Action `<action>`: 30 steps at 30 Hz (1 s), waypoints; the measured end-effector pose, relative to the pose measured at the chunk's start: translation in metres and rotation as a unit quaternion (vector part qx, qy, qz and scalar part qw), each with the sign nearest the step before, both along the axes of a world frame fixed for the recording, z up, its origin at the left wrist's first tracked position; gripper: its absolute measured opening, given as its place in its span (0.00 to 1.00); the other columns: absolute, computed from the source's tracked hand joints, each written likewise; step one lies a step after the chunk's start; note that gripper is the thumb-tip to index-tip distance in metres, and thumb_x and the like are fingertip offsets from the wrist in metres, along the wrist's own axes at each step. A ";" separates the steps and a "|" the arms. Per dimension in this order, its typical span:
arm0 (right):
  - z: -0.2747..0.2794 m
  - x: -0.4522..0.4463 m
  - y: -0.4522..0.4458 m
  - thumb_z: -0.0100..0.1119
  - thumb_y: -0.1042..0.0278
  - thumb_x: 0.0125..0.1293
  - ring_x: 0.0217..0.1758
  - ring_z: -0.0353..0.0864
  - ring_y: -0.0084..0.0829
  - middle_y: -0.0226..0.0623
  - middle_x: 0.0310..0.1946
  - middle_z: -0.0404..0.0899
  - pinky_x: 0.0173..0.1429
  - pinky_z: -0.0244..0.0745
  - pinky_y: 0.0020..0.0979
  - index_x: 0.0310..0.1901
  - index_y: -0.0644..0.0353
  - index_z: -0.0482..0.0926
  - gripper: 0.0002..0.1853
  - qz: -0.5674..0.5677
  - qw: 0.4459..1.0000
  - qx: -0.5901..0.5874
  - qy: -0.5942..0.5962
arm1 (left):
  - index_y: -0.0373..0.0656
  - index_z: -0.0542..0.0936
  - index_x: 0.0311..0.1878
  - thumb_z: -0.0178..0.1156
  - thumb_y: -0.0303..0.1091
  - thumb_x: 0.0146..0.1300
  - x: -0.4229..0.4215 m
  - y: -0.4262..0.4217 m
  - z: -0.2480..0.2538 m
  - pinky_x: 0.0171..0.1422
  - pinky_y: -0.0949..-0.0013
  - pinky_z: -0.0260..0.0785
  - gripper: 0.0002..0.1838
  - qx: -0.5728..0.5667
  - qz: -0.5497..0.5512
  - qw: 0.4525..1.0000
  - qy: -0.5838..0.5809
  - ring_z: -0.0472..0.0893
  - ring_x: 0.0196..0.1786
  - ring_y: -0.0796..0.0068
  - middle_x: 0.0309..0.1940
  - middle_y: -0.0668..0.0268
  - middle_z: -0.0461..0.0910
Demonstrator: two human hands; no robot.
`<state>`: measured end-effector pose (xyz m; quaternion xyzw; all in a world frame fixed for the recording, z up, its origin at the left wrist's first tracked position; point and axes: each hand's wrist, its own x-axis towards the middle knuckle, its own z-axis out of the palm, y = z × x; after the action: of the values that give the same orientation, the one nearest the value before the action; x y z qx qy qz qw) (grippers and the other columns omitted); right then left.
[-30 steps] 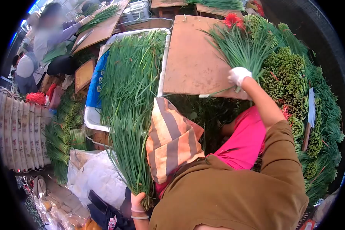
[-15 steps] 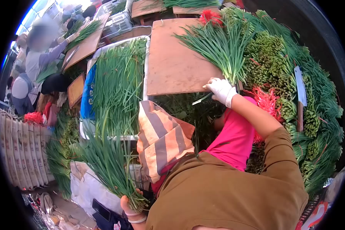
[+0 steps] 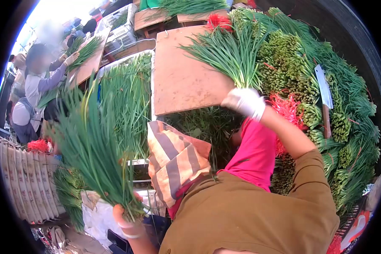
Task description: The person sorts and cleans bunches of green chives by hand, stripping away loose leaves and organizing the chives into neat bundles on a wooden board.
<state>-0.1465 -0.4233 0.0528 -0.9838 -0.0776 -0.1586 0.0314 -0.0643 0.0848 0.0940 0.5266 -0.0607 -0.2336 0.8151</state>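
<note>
"From here, what does my left hand (image 3: 125, 220) have?"

"Its fingers wrap around the bottom of a bunch of chives (image 3: 95, 148), left of the striped cloth (image 3: 178, 154)."

"And my right hand (image 3: 243, 103)?"

"By the other chives (image 3: 241, 63) on the brown board (image 3: 186, 80). It's blurry: I can't tell if its fingers are open or gripping."

The operator's hands total two: one left hand (image 3: 125, 219) and one right hand (image 3: 244, 102). At the hands are one held bunch (image 3: 99, 156) and one board bunch (image 3: 230, 55), two in total. At least four boards (image 3: 190, 82) are visible. Knife (image 3: 324, 91) quantity is one; striped cloth (image 3: 178, 154) quantity is one. Red string clusters (image 3: 287, 111) number at least three. Piled bunches (image 3: 285, 61) exceed a reliable count.
</note>
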 end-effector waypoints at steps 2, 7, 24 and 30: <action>0.020 -0.009 -0.042 0.57 0.65 0.60 0.27 0.76 0.29 0.33 0.24 0.77 0.35 0.73 0.30 0.34 0.52 0.82 0.05 -0.309 0.882 0.353 0.047 | 0.36 0.68 0.61 0.59 0.48 0.54 0.018 -0.029 0.004 0.43 0.62 0.76 0.34 -0.074 -0.065 0.995 0.009 0.81 0.41 0.57 0.46 0.50 0.78; -0.029 -0.028 -0.125 0.55 0.62 0.67 0.24 0.71 0.19 0.27 0.22 0.73 0.31 0.69 0.23 0.37 0.59 0.79 0.10 -0.353 0.717 0.598 -0.062 | 0.37 0.65 0.64 0.61 0.35 0.56 0.068 -0.145 0.006 0.51 0.57 0.78 0.32 -0.184 -0.167 0.961 0.119 0.81 0.48 0.56 0.54 0.52 0.75; -0.081 -0.010 -0.149 0.62 0.70 0.58 0.23 0.70 0.18 0.27 0.21 0.73 0.29 0.67 0.23 0.27 0.60 0.75 0.06 -0.332 0.619 0.691 -0.172 | 0.36 0.65 0.65 0.61 0.24 0.50 0.076 -0.359 -0.040 0.71 0.62 0.58 0.34 0.239 -0.080 0.786 -0.564 0.64 0.68 0.58 0.63 0.54 0.67; -0.082 -0.007 -0.145 0.62 0.69 0.59 0.23 0.70 0.18 0.26 0.21 0.75 0.29 0.66 0.23 0.27 0.59 0.76 0.07 -0.326 0.633 0.684 -0.159 | 0.41 0.70 0.60 0.54 0.25 0.49 0.035 -0.511 -0.040 0.71 0.54 0.56 0.29 0.249 -0.280 0.576 -0.727 0.64 0.66 0.50 0.63 0.53 0.67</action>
<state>-0.1534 -0.5682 -0.0289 -0.6016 0.3750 -0.3200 0.6285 -0.0297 -0.4265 0.0543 0.6587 -0.7168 0.0050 0.2286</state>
